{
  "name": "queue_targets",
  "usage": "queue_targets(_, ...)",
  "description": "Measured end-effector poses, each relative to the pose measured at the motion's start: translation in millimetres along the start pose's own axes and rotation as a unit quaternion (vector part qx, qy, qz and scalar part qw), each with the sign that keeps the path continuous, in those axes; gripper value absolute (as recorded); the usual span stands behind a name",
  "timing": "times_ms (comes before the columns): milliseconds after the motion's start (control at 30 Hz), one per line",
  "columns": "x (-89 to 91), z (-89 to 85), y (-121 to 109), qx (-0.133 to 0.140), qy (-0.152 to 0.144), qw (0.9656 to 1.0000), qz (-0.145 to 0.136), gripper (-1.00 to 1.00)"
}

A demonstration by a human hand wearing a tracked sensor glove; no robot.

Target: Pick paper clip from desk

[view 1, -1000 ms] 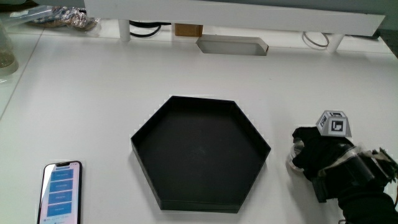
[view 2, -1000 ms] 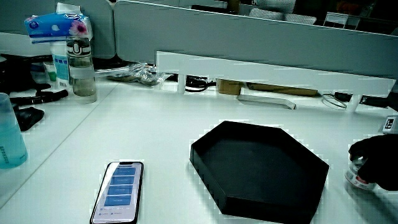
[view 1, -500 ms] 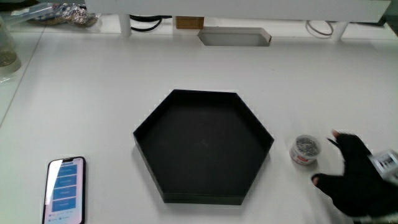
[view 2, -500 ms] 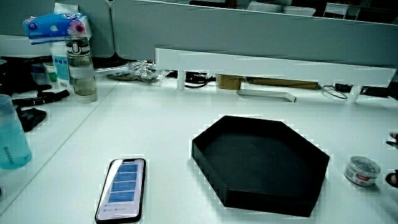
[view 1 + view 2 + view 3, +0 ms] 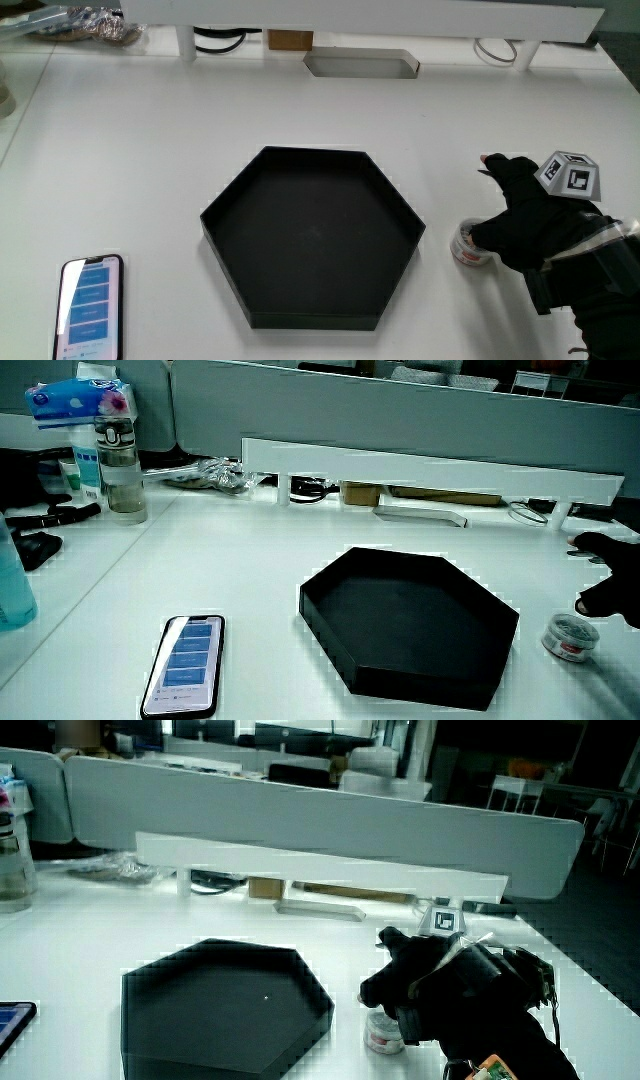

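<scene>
A small round clear tub of paper clips (image 5: 466, 246) stands on the white desk beside the black hexagonal tray (image 5: 310, 321). The gloved hand (image 5: 520, 215) hovers over the tub, its fingers spread and holding nothing, one finger stretched away from the person. In both side views the tub (image 5: 569, 637) (image 5: 383, 1032) rests on the desk just under the hand (image 5: 605, 600) (image 5: 420, 975). The patterned cube (image 5: 570, 175) sits on the hand's back. No loose clip is visible.
A phone (image 5: 88, 305) lies near the desk's edge by the person, apart from the tray. A white riser shelf (image 5: 430, 465) runs along the partition, with a shallow white box (image 5: 360, 65) under it. Bottles (image 5: 118, 465) stand at the desk's corner.
A second ago the hand covered the tub. Half a second ago it had drawn back toward the person, baring the tub. Now it is over the tub again.
</scene>
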Motion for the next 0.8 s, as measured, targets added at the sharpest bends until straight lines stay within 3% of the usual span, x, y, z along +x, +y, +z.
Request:
queue_targets(67, -3.2, -0.5, 0.5, 0.003, -0.006, 1.0000, 0.002, 0.47)
queue_targets(133, -3.0, -0.9, 3.2, 0.011, -0.017, 0.9996, -0.020, 0.59)
queue_targets(267, -4.0, 0.2, 1.4, 0.002, -0.005, 1.0000, 0.002, 0.82)
queue_targets(367, -3.9, -1.5, 1.4, -0.004, -0.004, 1.0000, 0.000, 1.00)
queue_targets(533, -2.2, -4.6, 6.3, 0.004, -0.004, 0.9998, -0.018, 1.00)
queue_targets(567, -4.1, -3.5, 3.0, 0.001, -0.004, 1.0000, -0.008, 1.00)
queue_targets(600, -2.5, -5.2, 6.3, 0.000, -0.009, 0.9998, -0.020, 1.00)
queue_targets(700, -1.3, -6.2, 6.5, 0.005, -0.006, 0.9999, -0.012, 1.00)
queue_targets(733, 0.8, -8.0, 10.8, 0.004, -0.010, 0.9995, -0.030, 1.00)
queue_targets(800, -2.5, -5.9, 6.5, -0.005, -0.008, 0.9999, -0.013, 1.00)
